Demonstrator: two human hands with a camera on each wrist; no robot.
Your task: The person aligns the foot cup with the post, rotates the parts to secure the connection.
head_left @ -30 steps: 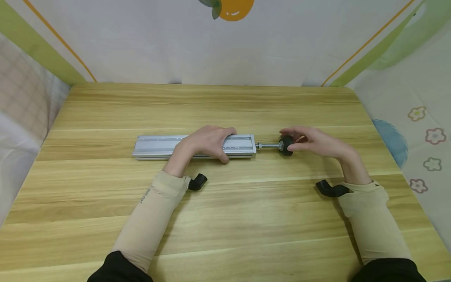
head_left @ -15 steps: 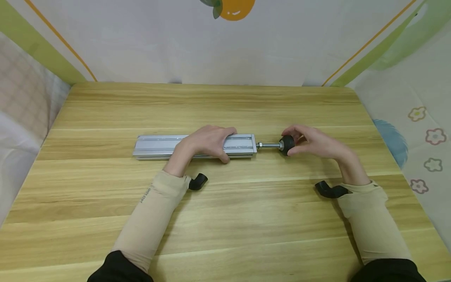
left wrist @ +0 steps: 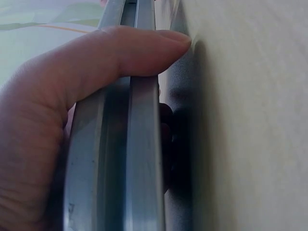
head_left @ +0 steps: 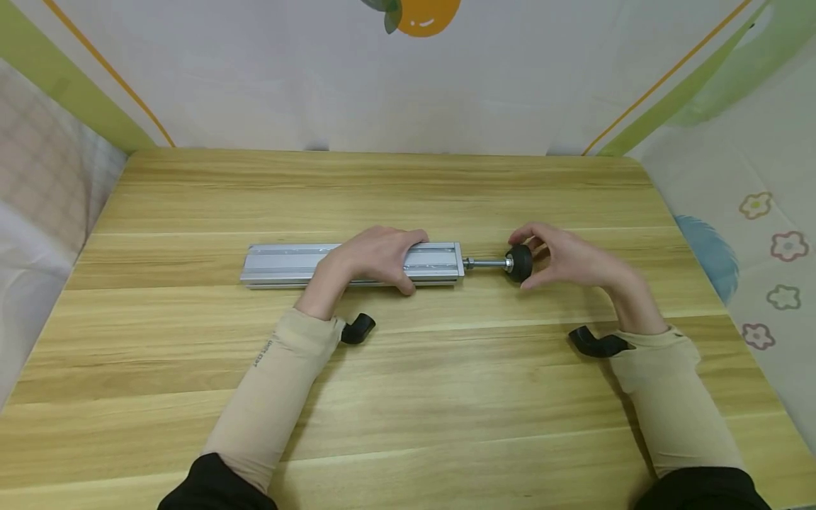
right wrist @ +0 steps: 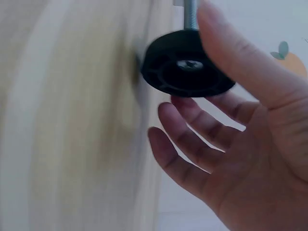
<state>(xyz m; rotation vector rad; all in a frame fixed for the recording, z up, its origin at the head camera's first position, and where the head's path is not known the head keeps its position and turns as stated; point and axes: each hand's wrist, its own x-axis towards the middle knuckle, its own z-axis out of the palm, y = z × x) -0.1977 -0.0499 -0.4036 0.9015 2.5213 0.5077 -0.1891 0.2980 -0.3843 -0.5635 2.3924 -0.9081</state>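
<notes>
A silver aluminium profile (head_left: pixel 287 265) lies lengthwise on the wooden table. Over its right half my left hand (head_left: pixel 376 258) grips it from above, thumb on the near side; the left wrist view shows the thumb crossing its grooved edge, with the other fingers mostly hidden. From the profile's right end sticks a levelling foot (head_left: pixel 520 263) with a threaded metal rod, a nut and a round black base. My right hand (head_left: pixel 570 258) curls loosely round the black base. In the right wrist view, the thumb overlaps its rim, while several fingertips lie apart below it.
The wooden table (head_left: pixel 433 397) extends around both arms. Black curved wrist pieces (head_left: pixel 358 329) project from the beige sleeves. A white printed cloth (head_left: pixel 510 78) hangs behind the table, and more cloth stands at both sides.
My right thumb has slid from the black base's face toward its near edge, and the fingers are spread a little wider. The left hand and the profile stay put.
</notes>
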